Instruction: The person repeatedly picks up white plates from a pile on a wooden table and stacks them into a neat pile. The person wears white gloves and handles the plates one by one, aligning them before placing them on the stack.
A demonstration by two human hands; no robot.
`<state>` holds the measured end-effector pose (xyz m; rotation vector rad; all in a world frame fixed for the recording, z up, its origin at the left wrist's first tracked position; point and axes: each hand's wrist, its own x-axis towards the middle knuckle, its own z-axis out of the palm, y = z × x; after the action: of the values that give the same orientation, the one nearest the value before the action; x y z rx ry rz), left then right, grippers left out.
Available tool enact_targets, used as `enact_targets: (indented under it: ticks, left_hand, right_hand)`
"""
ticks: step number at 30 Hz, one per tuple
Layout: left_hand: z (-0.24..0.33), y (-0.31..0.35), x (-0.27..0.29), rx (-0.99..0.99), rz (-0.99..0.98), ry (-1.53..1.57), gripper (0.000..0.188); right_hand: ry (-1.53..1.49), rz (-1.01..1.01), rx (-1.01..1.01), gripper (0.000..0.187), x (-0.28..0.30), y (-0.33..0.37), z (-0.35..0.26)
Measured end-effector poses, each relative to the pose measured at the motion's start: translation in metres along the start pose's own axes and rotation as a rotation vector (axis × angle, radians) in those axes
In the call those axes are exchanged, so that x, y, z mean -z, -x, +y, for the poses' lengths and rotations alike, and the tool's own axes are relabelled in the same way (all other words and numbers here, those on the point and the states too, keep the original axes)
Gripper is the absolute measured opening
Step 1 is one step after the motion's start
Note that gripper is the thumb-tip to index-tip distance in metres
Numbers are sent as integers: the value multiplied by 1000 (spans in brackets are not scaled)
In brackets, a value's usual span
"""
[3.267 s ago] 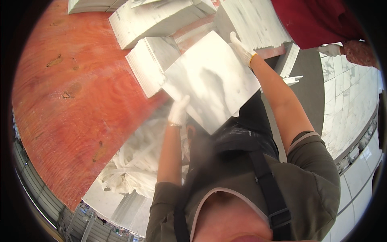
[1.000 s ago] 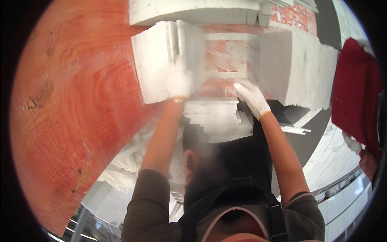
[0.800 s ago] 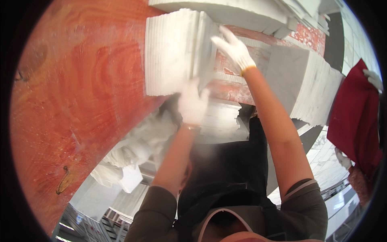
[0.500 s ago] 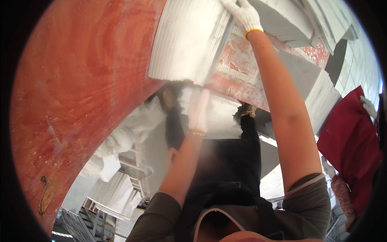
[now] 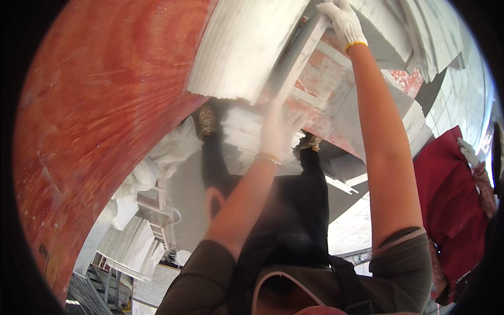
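Observation:
A long, narrow white stone-like strip (image 5: 300,59) stands tilted beside a stack of similar thin white strips (image 5: 239,50), with a dark gap between them. My right hand (image 5: 346,25), in a white knit glove with a yellow cuff, grips the strip's far end. At the near end is my left hand (image 5: 278,128), gloved too and smeared by motion. Its fingers reach up along the strip and its thumb sits apart on the right; it appears to hold that end, though the exact finger contact is blurred.
A large orange-red board (image 5: 110,84) fills the left side. White slabs (image 5: 420,31) lean at the far right, and a worn red-and-white surface (image 5: 328,79) lies under the strip. Dark red cloth (image 5: 451,205) hangs at the right. My shoes (image 5: 206,122) show below the stack.
The strip has come away from the stack's right side and tilted, opening a gap. Both hands have shifted to the right with it.

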<state>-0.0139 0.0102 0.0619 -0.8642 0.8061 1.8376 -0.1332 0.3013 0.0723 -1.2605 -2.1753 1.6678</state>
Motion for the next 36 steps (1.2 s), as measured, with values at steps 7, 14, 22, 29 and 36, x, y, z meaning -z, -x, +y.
enact_targets:
  ticks: [7, 14, 22, 29, 36]
  left_hand:
    - [-30, -32, 14, -280, -29, -868, 76]
    - [-27, -28, 21, -883, 20, -1625, 71]
    - [-22, -27, 4, -242, 88, -185, 54]
    - [-2, 13, 19, -2, 34, 268, 57]
    - [-96, 25, 43, 415, 159, -94, 69]
  right_hand:
    - [284, -37, -223, 56, 30, 15, -9]
    - [262, -51, -89, 44, 24, 5, 5]
    - [134, -70, -96, 51, 17, 15, -6]
    - [-42, -391, -133, 74, 45, 60, -23]
    - [1309, -381, 335, 53, 259, 95, 52]
